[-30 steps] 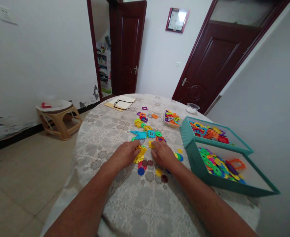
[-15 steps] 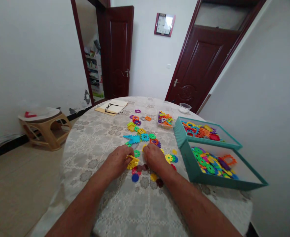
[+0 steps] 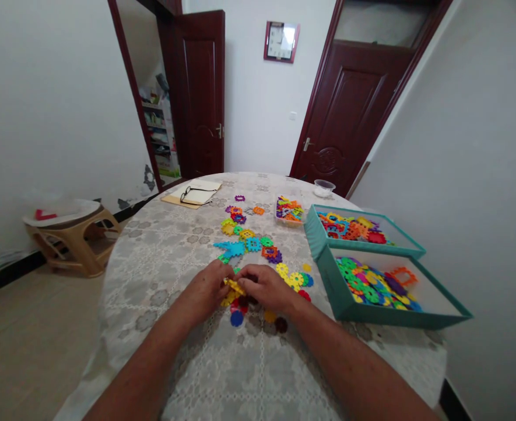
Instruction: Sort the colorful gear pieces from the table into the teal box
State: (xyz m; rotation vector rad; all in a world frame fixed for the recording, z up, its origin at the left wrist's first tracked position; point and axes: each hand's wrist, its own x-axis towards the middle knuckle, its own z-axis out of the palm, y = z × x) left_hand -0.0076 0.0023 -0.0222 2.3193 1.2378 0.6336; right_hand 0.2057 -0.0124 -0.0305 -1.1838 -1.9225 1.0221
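My left hand and my right hand meet over the middle of a round table with a lace cloth. Both are closed on a yellow interlocking plastic piece held between their fingertips. Under and around the hands lie loose discs: blue, dark red, yellow gears. Further back lies a spread of colourful flat pieces, among them a blue one.
Two teal boxes full of coloured pieces stand at the right. A small clear tray of pieces, a small bowl and a notebook with glasses sit at the far side. A wooden stool stands on the floor, left.
My hands have come closer together and my right hand now also grips the yellow piece. The view has shifted, so the table scene sits more to the left.
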